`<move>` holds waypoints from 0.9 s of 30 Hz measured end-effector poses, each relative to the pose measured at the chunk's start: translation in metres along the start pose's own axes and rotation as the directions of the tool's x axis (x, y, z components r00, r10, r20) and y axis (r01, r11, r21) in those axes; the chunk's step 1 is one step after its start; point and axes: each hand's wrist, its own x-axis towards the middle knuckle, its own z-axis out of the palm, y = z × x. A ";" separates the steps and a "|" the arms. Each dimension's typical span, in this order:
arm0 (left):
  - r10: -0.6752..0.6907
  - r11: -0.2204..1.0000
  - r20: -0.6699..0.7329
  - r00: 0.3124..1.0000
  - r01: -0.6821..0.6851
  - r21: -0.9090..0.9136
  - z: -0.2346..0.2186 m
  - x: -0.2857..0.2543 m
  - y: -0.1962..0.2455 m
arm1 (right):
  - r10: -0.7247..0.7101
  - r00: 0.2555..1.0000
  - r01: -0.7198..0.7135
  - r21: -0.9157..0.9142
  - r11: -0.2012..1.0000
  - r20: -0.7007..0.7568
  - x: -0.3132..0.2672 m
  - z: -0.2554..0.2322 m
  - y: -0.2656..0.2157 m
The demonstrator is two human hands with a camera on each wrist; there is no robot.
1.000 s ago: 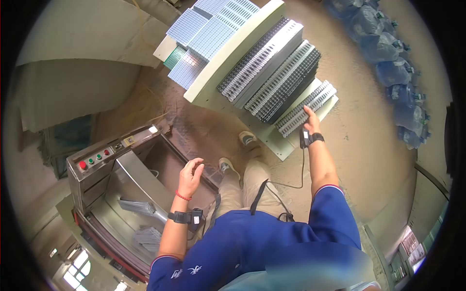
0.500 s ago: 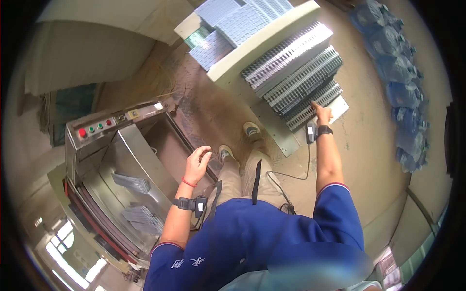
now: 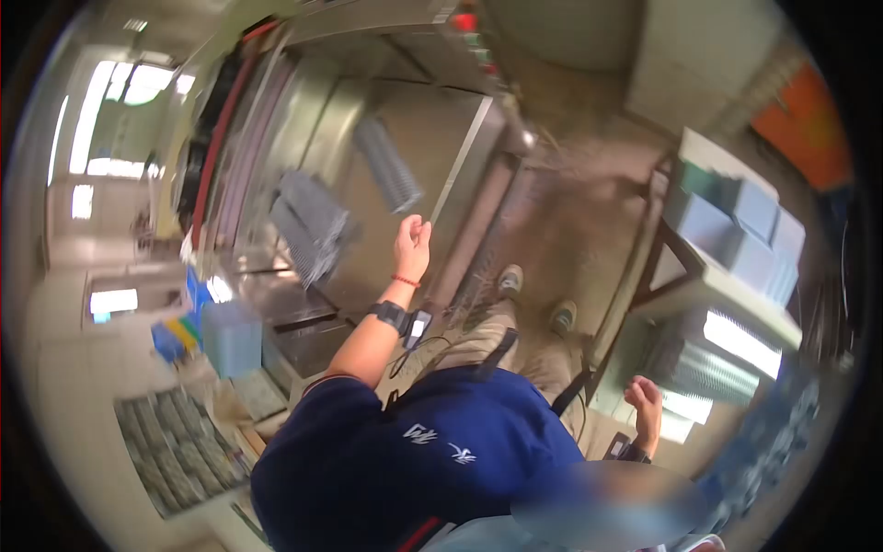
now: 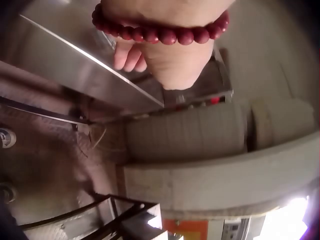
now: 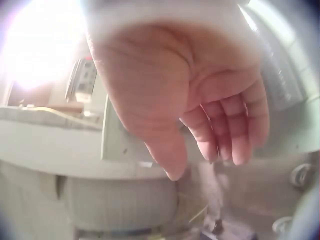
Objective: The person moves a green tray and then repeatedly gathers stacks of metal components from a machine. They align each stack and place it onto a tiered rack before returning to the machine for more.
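My left hand (image 3: 412,250), a red bead bracelet at its wrist, hangs over the edge of a stainless-steel machine (image 3: 418,120) with its fingers loosely bent and nothing in them. Just beyond its fingertips, in the head view, lies a narrow grey ribbed stack (image 3: 386,166) on the metal bed. A second, wider grey stack (image 3: 311,221) lies to the left of that one. My right hand (image 3: 646,405) hangs low at the right, near the rack; in the right wrist view its palm (image 5: 150,80) shows bare and its fingers are relaxed.
On the right stands a rack (image 3: 750,299) with light-blue ribbed pieces (image 3: 727,225) on top and shiny grey stacks (image 3: 699,373) below. Blue water bottles (image 3: 763,451) line the floor behind it. A light-blue bin (image 3: 232,339) and a mat of grey-green pieces (image 3: 179,446) are at the left.
The head view has swung left, bringing the machine to the front and the rack to the right. My right hand has come away from the grey stack on the rack. My left hand stays empty.
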 end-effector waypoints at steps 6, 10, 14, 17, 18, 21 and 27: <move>-0.289 0.957 -0.312 0.905 0.278 -0.079 -0.039 0.063 -0.064 | -0.144 0.908 0.312 -0.403 0.860 0.395 0.060 0.134 -0.145; -0.393 0.919 -0.225 0.892 0.387 -0.070 -0.047 0.108 -0.093 | -0.218 0.831 0.501 -0.519 0.692 0.511 0.109 0.227 -0.185; -0.249 0.901 -0.556 0.793 0.400 0.168 -0.100 0.134 -0.102 | -0.155 0.783 0.556 -0.565 0.610 0.603 0.135 0.308 -0.200; 0.004 0.704 -0.800 0.600 0.566 0.428 -0.164 0.138 -0.147 | -0.073 0.737 0.588 -0.585 0.559 0.671 0.147 0.350 -0.195; -0.100 0.643 -0.809 0.579 0.659 0.392 -0.189 0.133 -0.162 | -0.054 0.726 0.599 -0.592 0.539 0.685 0.147 0.364 -0.195; -0.378 0.392 -0.823 0.425 0.879 0.274 -0.238 0.120 -0.211 | -0.017 0.713 0.620 -0.619 0.483 0.701 0.153 0.398 -0.192; -0.749 0.329 -0.568 0.340 0.936 0.126 -0.254 0.117 -0.273 | -0.166 0.704 0.695 -0.621 0.363 0.691 0.203 0.477 -0.186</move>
